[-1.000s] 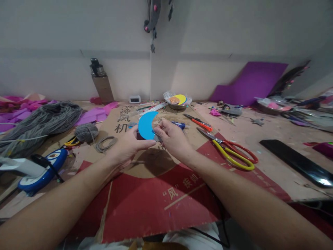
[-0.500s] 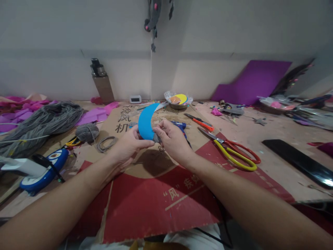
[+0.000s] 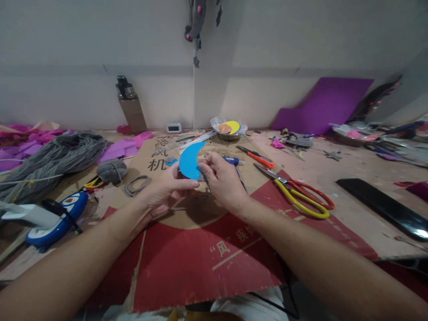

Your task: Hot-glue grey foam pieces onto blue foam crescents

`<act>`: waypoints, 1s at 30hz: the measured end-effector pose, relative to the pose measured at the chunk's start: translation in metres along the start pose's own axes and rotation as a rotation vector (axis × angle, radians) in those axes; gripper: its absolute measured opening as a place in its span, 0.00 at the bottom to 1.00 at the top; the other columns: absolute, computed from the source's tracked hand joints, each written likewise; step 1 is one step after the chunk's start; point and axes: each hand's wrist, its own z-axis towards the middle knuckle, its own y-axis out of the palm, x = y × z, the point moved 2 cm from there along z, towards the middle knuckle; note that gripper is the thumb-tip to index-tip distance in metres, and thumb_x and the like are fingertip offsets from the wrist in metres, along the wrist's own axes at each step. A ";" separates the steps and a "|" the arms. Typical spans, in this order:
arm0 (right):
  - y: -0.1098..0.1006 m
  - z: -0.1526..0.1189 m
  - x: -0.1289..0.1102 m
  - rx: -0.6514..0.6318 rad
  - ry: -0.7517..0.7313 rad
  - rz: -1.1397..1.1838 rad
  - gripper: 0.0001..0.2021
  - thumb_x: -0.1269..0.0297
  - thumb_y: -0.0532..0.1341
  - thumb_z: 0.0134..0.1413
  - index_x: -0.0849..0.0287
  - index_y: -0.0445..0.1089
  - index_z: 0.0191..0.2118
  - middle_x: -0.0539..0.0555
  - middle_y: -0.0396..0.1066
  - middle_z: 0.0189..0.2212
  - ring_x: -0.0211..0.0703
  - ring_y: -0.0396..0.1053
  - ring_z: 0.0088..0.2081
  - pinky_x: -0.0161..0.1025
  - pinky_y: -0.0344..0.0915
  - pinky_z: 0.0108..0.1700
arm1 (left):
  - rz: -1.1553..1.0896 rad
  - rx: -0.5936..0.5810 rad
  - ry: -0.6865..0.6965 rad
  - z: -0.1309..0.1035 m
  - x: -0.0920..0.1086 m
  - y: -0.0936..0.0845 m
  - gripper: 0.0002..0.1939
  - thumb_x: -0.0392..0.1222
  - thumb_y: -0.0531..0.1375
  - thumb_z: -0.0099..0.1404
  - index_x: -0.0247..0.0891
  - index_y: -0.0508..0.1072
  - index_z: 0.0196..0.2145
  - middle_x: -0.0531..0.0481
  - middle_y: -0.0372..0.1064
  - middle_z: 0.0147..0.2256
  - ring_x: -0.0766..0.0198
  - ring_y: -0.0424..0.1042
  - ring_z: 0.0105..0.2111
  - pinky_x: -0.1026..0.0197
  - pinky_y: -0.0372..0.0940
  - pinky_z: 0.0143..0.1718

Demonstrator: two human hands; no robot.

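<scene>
A blue crescent moon cut-out (image 3: pixel 189 163) is held above the cardboard, its curved side to the left. My left hand (image 3: pixel 165 185) is closed on its lower left edge, thumb stretched along the bottom. The fingers of my right hand (image 3: pixel 222 180) pinch at the lower tip, where a bit of grey yarn (image 3: pixel 201 176) shows against the blue. How far the yarn goes round the tip is hidden by the fingers. Behind my right hand lies a blue glue gun (image 3: pixel 231 160), partly covered.
Red-and-yellow-handled scissors (image 3: pixel 301 191) and an orange utility knife (image 3: pixel 259 157) lie to the right, with a black phone-like slab (image 3: pixel 384 207) farther out. A grey yarn ball (image 3: pixel 112 170) and a yarn hank (image 3: pixel 63 156) sit left. A bowl (image 3: pixel 229 135) stands behind.
The blue crescent has tilted, so its upper tip sits lower in view and the shape looks shorter. Both hands stay nearly in place, still on its lower end.
</scene>
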 end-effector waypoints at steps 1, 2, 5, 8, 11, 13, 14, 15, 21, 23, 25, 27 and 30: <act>0.000 -0.001 -0.001 0.001 -0.008 -0.011 0.10 0.59 0.54 0.61 0.56 0.57 0.30 0.47 0.62 0.24 0.36 0.56 0.26 0.36 0.51 0.30 | 0.000 0.009 0.002 0.000 0.000 0.000 0.22 0.34 0.71 0.46 0.39 0.70 0.39 0.54 0.67 0.32 0.70 0.66 0.28 0.65 0.64 0.30; 0.000 -0.001 -0.001 -0.001 -0.017 -0.026 0.10 0.59 0.54 0.61 0.56 0.57 0.30 0.47 0.62 0.24 0.36 0.56 0.26 0.36 0.51 0.30 | 0.005 0.021 0.006 0.000 -0.001 0.001 0.22 0.34 0.71 0.46 0.38 0.70 0.38 0.54 0.67 0.32 0.70 0.66 0.27 0.65 0.63 0.30; 0.000 -0.003 -0.003 -0.010 -0.029 -0.041 0.10 0.57 0.53 0.62 0.56 0.58 0.31 0.47 0.61 0.24 0.36 0.57 0.25 0.36 0.51 0.30 | 0.041 0.076 0.037 0.001 -0.001 0.002 0.19 0.34 0.71 0.45 0.36 0.70 0.34 0.55 0.67 0.28 0.72 0.63 0.24 0.67 0.60 0.27; 0.001 -0.003 -0.002 -0.014 0.001 0.036 0.12 0.55 0.52 0.62 0.56 0.58 0.31 0.46 0.61 0.23 0.35 0.57 0.25 0.35 0.52 0.30 | 0.061 0.107 0.049 0.001 -0.001 0.003 0.18 0.33 0.71 0.44 0.36 0.70 0.33 0.55 0.67 0.28 0.73 0.63 0.24 0.67 0.59 0.27; 0.003 -0.002 0.001 -0.026 0.037 0.128 0.12 0.55 0.52 0.63 0.56 0.58 0.31 0.46 0.60 0.24 0.34 0.58 0.25 0.34 0.54 0.30 | 0.057 0.110 0.054 0.002 0.000 0.002 0.19 0.32 0.71 0.43 0.36 0.71 0.34 0.55 0.68 0.28 0.72 0.64 0.25 0.67 0.60 0.28; 0.004 -0.002 0.002 -0.036 0.054 0.180 0.12 0.54 0.52 0.63 0.56 0.58 0.31 0.45 0.59 0.23 0.33 0.59 0.25 0.34 0.55 0.29 | 0.048 0.105 0.066 0.002 0.000 0.002 0.19 0.32 0.71 0.43 0.36 0.72 0.35 0.54 0.69 0.30 0.72 0.65 0.26 0.66 0.61 0.29; 0.005 -0.002 0.002 -0.040 0.061 0.201 0.13 0.54 0.52 0.63 0.56 0.58 0.31 0.45 0.59 0.23 0.33 0.59 0.24 0.34 0.55 0.29 | 0.043 0.101 0.075 0.002 0.001 0.002 0.19 0.31 0.71 0.43 0.36 0.73 0.35 0.53 0.70 0.31 0.71 0.66 0.27 0.66 0.61 0.30; 0.005 -0.002 0.002 -0.045 0.069 0.219 0.13 0.53 0.52 0.63 0.56 0.58 0.31 0.45 0.59 0.23 0.33 0.59 0.24 0.34 0.55 0.29 | 0.042 0.096 0.083 0.003 0.001 0.002 0.19 0.31 0.71 0.44 0.36 0.73 0.35 0.53 0.71 0.32 0.71 0.67 0.28 0.66 0.62 0.31; 0.006 -0.002 -0.002 -0.150 0.152 0.299 0.13 0.54 0.51 0.63 0.56 0.56 0.30 0.45 0.60 0.21 0.34 0.59 0.23 0.34 0.57 0.28 | 0.143 0.050 0.181 0.008 0.000 -0.006 0.19 0.35 0.72 0.45 0.37 0.75 0.37 0.48 0.75 0.38 0.62 0.73 0.37 0.60 0.66 0.43; 0.007 -0.003 -0.002 -0.210 0.167 0.309 0.13 0.54 0.49 0.63 0.56 0.56 0.31 0.45 0.61 0.21 0.34 0.59 0.23 0.33 0.56 0.27 | 0.233 0.025 0.218 0.009 -0.001 -0.010 0.18 0.37 0.72 0.46 0.37 0.75 0.36 0.48 0.76 0.37 0.61 0.74 0.36 0.58 0.66 0.43; 0.009 -0.004 0.000 -0.253 0.146 0.296 0.14 0.53 0.48 0.64 0.55 0.56 0.31 0.45 0.61 0.22 0.34 0.59 0.23 0.33 0.55 0.27 | 0.317 -0.002 0.245 0.010 -0.001 -0.013 0.14 0.39 0.71 0.49 0.36 0.74 0.33 0.49 0.75 0.32 0.61 0.73 0.33 0.57 0.67 0.41; 0.011 -0.004 0.002 -0.255 0.107 0.259 0.14 0.52 0.48 0.64 0.56 0.57 0.31 0.46 0.61 0.23 0.35 0.58 0.24 0.34 0.55 0.28 | 0.367 -0.007 0.290 0.009 -0.001 -0.015 0.11 0.40 0.69 0.51 0.37 0.71 0.29 0.51 0.73 0.29 0.62 0.72 0.31 0.58 0.67 0.39; 0.010 -0.004 0.002 -0.204 0.044 0.190 0.14 0.52 0.49 0.64 0.55 0.56 0.31 0.46 0.58 0.24 0.36 0.56 0.26 0.35 0.54 0.29 | 0.466 0.022 0.412 0.006 0.004 -0.017 0.10 0.39 0.69 0.51 0.38 0.70 0.27 0.49 0.71 0.38 0.62 0.72 0.37 0.59 0.66 0.42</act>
